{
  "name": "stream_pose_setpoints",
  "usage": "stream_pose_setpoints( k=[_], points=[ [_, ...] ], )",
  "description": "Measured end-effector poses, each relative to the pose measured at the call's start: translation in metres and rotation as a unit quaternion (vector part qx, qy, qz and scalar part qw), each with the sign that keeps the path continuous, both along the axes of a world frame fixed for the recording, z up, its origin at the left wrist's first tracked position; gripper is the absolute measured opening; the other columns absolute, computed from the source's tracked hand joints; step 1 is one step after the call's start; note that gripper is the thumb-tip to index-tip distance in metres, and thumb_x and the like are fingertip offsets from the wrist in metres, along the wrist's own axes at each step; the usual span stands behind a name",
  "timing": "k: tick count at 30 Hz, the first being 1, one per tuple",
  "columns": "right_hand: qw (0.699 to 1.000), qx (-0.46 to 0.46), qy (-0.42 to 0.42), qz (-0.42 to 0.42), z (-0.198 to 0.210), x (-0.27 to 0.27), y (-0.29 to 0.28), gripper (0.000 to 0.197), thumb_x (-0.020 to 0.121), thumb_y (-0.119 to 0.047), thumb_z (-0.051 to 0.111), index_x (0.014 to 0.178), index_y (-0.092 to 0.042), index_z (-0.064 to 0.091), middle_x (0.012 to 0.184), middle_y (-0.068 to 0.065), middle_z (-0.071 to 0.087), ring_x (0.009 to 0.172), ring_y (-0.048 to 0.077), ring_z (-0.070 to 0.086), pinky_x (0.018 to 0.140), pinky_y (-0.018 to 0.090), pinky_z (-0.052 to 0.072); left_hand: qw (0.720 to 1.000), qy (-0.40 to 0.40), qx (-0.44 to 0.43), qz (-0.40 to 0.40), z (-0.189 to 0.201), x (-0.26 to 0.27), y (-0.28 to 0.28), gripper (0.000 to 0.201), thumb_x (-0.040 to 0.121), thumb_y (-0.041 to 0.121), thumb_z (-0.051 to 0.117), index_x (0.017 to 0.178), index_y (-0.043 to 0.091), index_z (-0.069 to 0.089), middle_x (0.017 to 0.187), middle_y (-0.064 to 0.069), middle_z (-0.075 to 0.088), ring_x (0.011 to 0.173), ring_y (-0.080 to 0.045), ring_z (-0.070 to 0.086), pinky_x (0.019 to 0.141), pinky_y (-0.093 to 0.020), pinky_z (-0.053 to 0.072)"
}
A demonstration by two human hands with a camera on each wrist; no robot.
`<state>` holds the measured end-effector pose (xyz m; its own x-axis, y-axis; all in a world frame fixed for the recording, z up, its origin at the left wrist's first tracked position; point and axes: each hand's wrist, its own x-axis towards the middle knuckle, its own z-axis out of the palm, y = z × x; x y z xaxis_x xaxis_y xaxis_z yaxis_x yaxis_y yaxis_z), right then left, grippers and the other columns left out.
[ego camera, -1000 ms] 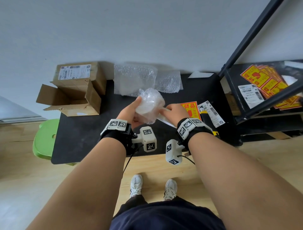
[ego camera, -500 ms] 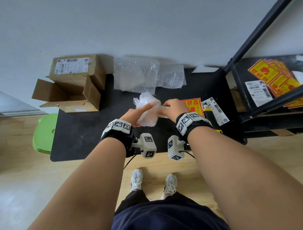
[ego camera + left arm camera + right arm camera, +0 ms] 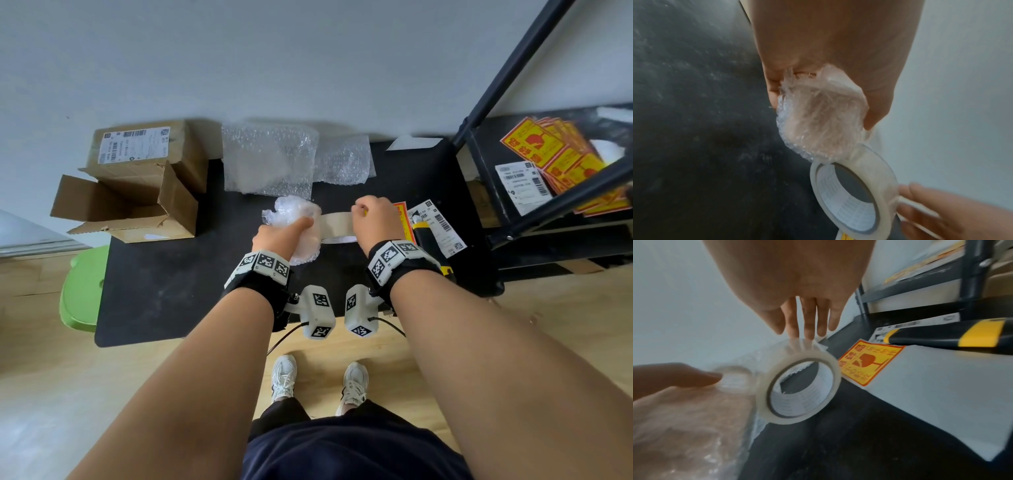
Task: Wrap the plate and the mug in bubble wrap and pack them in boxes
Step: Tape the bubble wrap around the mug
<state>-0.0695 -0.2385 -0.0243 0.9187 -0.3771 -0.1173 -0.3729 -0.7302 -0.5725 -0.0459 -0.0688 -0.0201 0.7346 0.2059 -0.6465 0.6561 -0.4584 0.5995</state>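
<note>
The mug, a pale bundle of bubble wrap (image 3: pixel 291 219), lies low over the black table (image 3: pixel 164 284), and my left hand (image 3: pixel 274 240) grips it from above. In the left wrist view the bundle (image 3: pixel 818 123) fills that palm. A roll of clear tape (image 3: pixel 337 229) sits just right of the bundle, its strip running onto the wrap. My right hand (image 3: pixel 375 219) grips the roll (image 3: pixel 801 389), fingers (image 3: pixel 807 324) on its top. An open cardboard box (image 3: pixel 126 209) stands at the table's left. A flat bubble-wrap sheet (image 3: pixel 267 161) at the back shows a pale round shape beneath.
A closed labelled box (image 3: pixel 137 147) sits behind the open one. Smaller bubble wrap (image 3: pixel 346 161), a red-yellow sticker (image 3: pixel 869 361), shipping labels (image 3: pixel 440 226) and a black-yellow tool (image 3: pixel 962 335) lie to the right. A black rack (image 3: pixel 513 226) stands right, a green stool (image 3: pixel 82 287) left.
The wrapped bundle has come down from chest height to the table. My right hand has drawn the tape roll rightwards, away from the bundle, with strip stretching between them.
</note>
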Motion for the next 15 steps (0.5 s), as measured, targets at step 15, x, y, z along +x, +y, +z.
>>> stream_pose_setpoints(
  k=[15],
  points=[
    [0.979,-0.063,0.166,-0.1,-0.03,-0.057,-0.096,0.043,0.094,-0.011,0.049,0.137,-0.011,0.045,0.134,0.016,0.048,0.125,0.034,0.046,0.1,0.042,0.041,0.995,-0.011,0.044,0.086,0.001,-0.018,-0.066,0.097,0.057,0.072,0.066,0.13,0.01,0.048,0.123,-0.01,0.056,0.106,-0.027,0.059,0.093,-0.041,0.05]
  ],
)
